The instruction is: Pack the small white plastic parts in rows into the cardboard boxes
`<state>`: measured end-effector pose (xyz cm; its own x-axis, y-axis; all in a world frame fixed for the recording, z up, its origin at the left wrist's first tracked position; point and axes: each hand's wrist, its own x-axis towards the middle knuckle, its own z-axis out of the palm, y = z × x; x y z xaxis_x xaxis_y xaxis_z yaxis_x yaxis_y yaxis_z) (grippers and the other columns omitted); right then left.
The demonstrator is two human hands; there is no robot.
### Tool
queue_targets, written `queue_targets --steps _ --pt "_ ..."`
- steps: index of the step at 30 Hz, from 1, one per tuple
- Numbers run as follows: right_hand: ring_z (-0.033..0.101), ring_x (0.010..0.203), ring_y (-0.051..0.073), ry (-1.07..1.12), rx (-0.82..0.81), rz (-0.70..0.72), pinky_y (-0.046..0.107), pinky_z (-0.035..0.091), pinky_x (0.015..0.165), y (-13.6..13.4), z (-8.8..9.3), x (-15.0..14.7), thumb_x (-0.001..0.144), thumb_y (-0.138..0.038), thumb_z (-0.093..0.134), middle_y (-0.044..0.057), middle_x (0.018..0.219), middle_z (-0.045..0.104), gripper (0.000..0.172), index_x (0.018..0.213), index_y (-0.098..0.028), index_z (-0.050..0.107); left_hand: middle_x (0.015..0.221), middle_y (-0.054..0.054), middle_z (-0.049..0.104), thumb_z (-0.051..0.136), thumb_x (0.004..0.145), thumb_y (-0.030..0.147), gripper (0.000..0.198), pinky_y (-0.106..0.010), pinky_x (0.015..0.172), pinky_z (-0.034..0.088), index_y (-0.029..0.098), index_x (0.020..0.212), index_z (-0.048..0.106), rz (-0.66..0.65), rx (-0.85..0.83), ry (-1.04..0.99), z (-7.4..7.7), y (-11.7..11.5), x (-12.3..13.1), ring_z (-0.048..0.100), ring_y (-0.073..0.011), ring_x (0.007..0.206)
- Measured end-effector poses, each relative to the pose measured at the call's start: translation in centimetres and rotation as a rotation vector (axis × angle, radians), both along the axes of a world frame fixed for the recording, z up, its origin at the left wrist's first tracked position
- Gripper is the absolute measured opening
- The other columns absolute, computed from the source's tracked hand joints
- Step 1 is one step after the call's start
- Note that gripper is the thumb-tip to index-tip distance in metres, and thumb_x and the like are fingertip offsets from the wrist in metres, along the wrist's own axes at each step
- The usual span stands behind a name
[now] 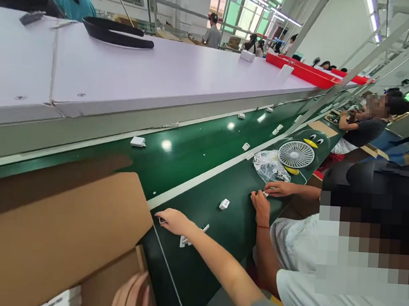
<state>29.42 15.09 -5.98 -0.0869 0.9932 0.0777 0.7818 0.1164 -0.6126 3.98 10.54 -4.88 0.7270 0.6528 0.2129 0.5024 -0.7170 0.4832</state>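
Observation:
My right hand (174, 221) reaches in from the lower right over the dark green table, its fingers closed on a small white piece (162, 220) at the table's left end. Under my right forearm lie several white and metal parts (184, 241). At the bottom edge my left hand (131, 295) is blurred, over the open cardboard box (64, 236); whether it holds anything cannot be made out. White packed pieces (65, 300) show inside the box, left of that hand. A white adapter (224, 204) sits on the table to the right of my right hand.
A co-worker's hands (267, 194) work at the right, beside a clear plastic bag (271, 166) and a penguin-faced fan (296, 154). White adapters (138, 142) are spread along the green belt (193, 154). Behind it, a white shelf (181, 73) bears a black band (111, 32) and red trays (303, 71).

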Motion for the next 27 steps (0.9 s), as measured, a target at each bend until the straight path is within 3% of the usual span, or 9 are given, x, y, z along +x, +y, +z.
queue_targets --steps 3,4,6,9,13,17,20,23,27 --pt "0.048 0.107 0.022 -0.065 0.093 -0.019 0.033 0.038 0.090 -3.4 2.2 1.5 0.073 -0.023 0.060 0.009 0.115 0.053 0.059 0.127 -0.021 0.036 0.124 -0.014 0.048 0.038 0.083 0.032 0.045 -0.045 0.089 0.044 0.018 0.126 0.039 -0.036 0.074 0.099 1.5 0.3 4.9 0.047 -0.0283 0.112" --pt "0.045 0.110 0.023 -0.085 0.120 -0.109 0.036 0.036 0.093 -4.7 3.0 3.0 0.074 -0.025 0.058 0.009 0.118 0.050 0.058 0.128 -0.022 0.036 0.127 -0.016 0.044 0.036 0.084 0.031 0.046 -0.046 0.091 0.042 0.015 0.128 0.036 -0.046 0.092 0.130 1.7 0.8 6.7 0.044 -0.0289 0.115" --pt "0.044 0.110 0.024 -0.124 0.103 -0.447 0.040 0.033 0.093 -7.9 3.9 6.6 0.079 -0.026 0.051 0.009 0.117 0.050 0.046 0.124 -0.026 0.040 0.131 -0.018 0.039 0.034 0.085 0.026 0.047 -0.047 0.092 0.040 0.012 0.129 0.034 -0.016 0.127 0.205 1.6 1.9 10.0 0.040 -0.0312 0.118" --pt "0.046 0.103 0.028 -0.137 -0.108 -0.791 0.042 0.038 0.085 -12.7 2.8 11.2 0.073 -0.026 0.055 0.013 0.112 0.049 0.042 0.115 -0.023 0.048 0.130 -0.021 0.038 0.041 0.080 0.016 0.047 -0.046 0.087 0.043 0.010 0.127 0.038 -0.003 0.099 0.356 0.9 3.2 13.4 0.045 -0.0324 0.110" --pt "0.055 0.076 0.018 -0.043 -0.246 -0.753 0.032 0.044 0.070 -16.4 -0.1 12.1 0.075 -0.021 0.045 0.006 0.091 0.054 0.021 0.094 -0.021 0.054 0.113 -0.018 0.052 0.035 0.075 0.000 0.046 -0.033 0.065 0.051 0.013 0.117 0.048 0.008 -0.029 0.483 0.4 3.6 14.9 0.056 -0.0249 0.090" --pt "0.055 0.083 0.017 0.109 -0.199 -0.611 0.030 0.044 0.074 -18.7 -0.2 7.9 0.073 -0.020 0.045 0.004 0.094 0.055 0.026 0.098 -0.022 0.051 0.109 -0.011 0.056 0.033 0.082 0.007 0.042 -0.029 0.071 0.051 0.019 0.121 0.043 0.043 -0.133 0.331 1.7 1.5 12.1 0.058 -0.0188 0.089" --pt "0.056 0.079 0.016 0.202 -0.287 -0.495 0.029 0.045 0.072 -21.0 0.3 3.2 0.069 -0.015 0.046 0.003 0.091 0.057 0.037 0.106 -0.022 0.046 0.109 -0.007 0.058 0.037 0.085 0.020 0.035 -0.031 0.080 0.049 0.021 0.119 0.041 0.090 -0.313 0.097 3.1 -1.9 7.4 0.058 -0.0175 0.095" --pt "0.056 0.085 0.020 0.190 -0.310 -0.438 0.032 0.045 0.076 -22.9 0.2 -0.7 0.066 -0.012 0.051 0.004 0.093 0.058 0.037 0.101 -0.024 0.052 0.104 -0.004 0.059 0.038 0.085 0.025 0.025 -0.031 0.081 0.049 0.023 0.107 0.049 0.125 -0.435 0.038 3.8 -5.6 2.7 0.058 -0.0168 0.093" --pt "0.050 0.104 0.023 0.225 -0.193 -0.486 0.036 0.044 0.083 -22.1 0.5 -1.2 0.071 -0.026 0.057 0.008 0.111 0.053 0.035 0.106 -0.025 0.056 0.103 -0.005 0.059 0.044 0.083 0.029 0.027 -0.034 0.083 0.047 0.025 0.108 0.052 0.129 -0.452 -0.026 4.3 -8.6 -0.8 0.055 -0.0186 0.096"
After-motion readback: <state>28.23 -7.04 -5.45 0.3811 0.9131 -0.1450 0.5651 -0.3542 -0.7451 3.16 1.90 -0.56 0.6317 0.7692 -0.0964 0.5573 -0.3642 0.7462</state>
